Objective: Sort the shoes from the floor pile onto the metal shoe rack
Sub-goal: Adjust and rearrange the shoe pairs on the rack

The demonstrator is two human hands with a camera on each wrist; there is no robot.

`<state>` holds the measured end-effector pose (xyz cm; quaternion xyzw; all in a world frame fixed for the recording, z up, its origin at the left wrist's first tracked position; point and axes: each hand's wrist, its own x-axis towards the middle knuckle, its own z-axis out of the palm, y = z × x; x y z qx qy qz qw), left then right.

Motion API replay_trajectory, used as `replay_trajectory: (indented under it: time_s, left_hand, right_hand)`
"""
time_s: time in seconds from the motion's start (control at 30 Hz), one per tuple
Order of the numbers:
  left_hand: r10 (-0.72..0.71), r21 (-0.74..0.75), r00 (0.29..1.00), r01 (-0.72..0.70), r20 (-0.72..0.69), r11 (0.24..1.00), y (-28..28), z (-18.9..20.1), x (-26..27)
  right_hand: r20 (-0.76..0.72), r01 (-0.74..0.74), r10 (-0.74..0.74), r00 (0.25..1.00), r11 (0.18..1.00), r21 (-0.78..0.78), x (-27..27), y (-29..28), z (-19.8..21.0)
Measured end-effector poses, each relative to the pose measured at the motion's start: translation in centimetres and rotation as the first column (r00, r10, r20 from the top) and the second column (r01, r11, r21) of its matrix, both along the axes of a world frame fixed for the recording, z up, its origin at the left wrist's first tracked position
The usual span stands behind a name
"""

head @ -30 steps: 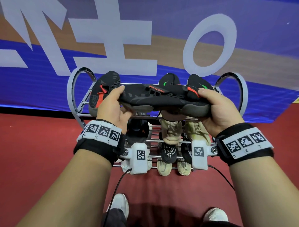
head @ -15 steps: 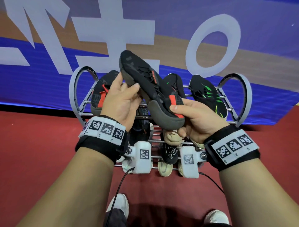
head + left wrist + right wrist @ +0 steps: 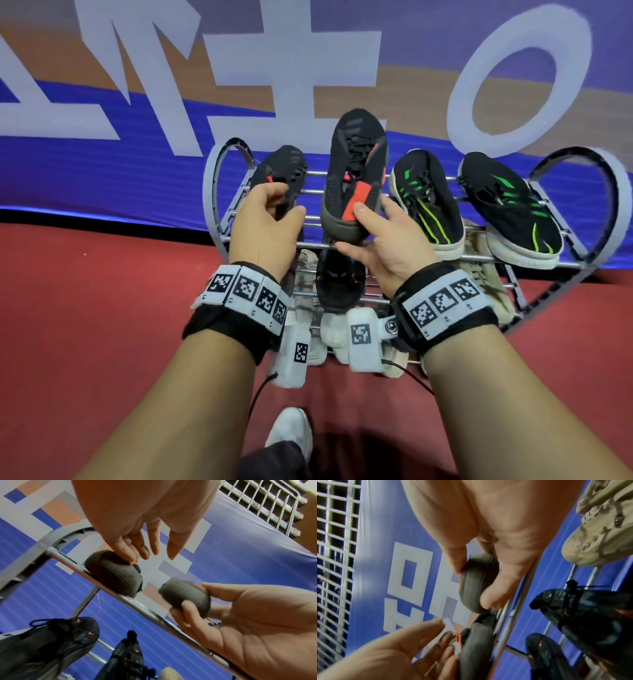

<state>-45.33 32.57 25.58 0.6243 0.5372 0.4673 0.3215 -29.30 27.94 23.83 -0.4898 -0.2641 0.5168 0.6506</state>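
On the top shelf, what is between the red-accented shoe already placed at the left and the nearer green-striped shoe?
The second red-accented shoe, held at its heel by the right hand; head view.

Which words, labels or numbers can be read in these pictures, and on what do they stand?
"O": large white ring on the banner, perhaps a letter.
Other white banner signs: cut off, not readable.
Wristbands: square code marks only; print beneath too small.
Shoes: no brand readable.

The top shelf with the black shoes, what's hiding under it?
Under the top shelf sit more shoes: a black sneaker and beige ones. The hands and wrist cameras cover the lower shelves' front, so not all can be counted.
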Motion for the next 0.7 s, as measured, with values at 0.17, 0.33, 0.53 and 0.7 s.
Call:
replay_trajectory:
  time_s: [0.17,0.33,0.53,0.7]
  left_hand:
    - [0.103,-0.044,0.964,-0.118,-0.246,0.992,0.6,-1.2,-0.9]
    - [0.102,-0.087,0.962,-0.128,-0.255,0.988,1.4,-2.7,-1.3]
    - [0.075,-0.125,0.982,-0.098,-0.175,0.987,2.0,-3.2,-1.4]
    - [0.048,-0.144,0.982,-0.074,-0.18,0.987,2.6,-3.4,-1.4]
  right_hand:
    - [0.317,0.042,0.015,0.948,0.984,-0.174,-0.7,0.5,-0.8]
    - [0.507,0.094,-0.004,0.862,0.984,-0.152,-1.3,0.7,-1.7]
    - [0.831,0.067,0.063,0.553,0.991,-0.12,-1.3,1.2,-3.0]
    - [0.853,0.066,0.078,0.516,0.989,-0.131,-1.0,0.9,-3.0]
